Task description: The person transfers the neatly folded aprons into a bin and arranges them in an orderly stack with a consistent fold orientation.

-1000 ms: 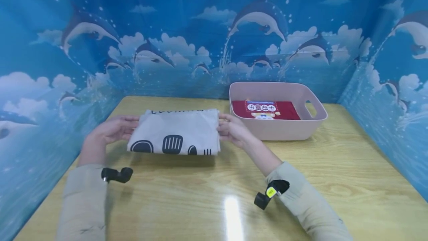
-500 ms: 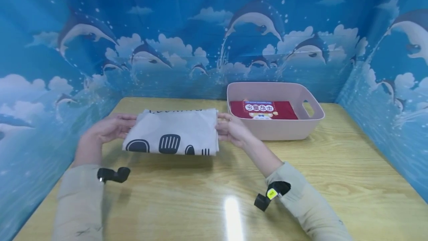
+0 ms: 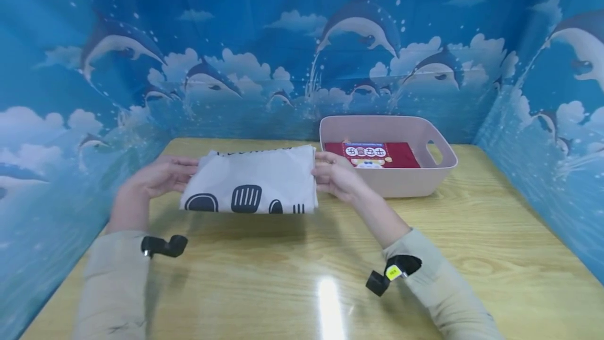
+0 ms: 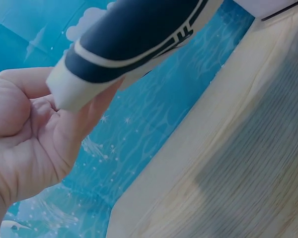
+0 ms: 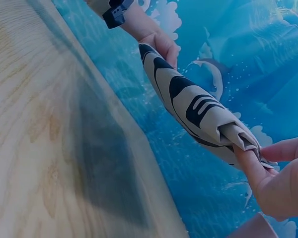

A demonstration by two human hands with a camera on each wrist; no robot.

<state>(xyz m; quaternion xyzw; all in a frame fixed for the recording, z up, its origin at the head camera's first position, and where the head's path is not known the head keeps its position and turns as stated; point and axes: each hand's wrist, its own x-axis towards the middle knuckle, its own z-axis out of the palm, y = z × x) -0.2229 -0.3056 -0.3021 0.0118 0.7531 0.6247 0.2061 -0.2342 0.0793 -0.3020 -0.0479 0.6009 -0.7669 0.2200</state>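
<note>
A folded white cloth (image 3: pixel 255 174) with black kitchen-utensil prints and lettering is held up level between both hands. At its left end my left hand (image 3: pixel 162 178) grips the edge, the thumb above and fingers beneath in the left wrist view. My right hand (image 3: pixel 337 174) pinches the opposite end; the right wrist view shows the stacked folds (image 5: pixel 236 136) between thumb and fingers. The cloth hangs over the table, its shadow falling on the wood below. Part of each hand's fingers is hidden under the cloth.
A pale pink basket (image 3: pixel 401 185) stands at the back right, close beyond the right hand. Inside lies a flat dark red item (image 3: pixel 401 155) with white lettering and a cartoon figure. A wooden table (image 3: pixel 245 282) is bordered by blue dolphin-print curtains (image 3: pixel 264 41).
Both hands have carried the cloth slightly right and a little up, bringing its right end nearer the basket. The basket and the red item inside it stay put.
</note>
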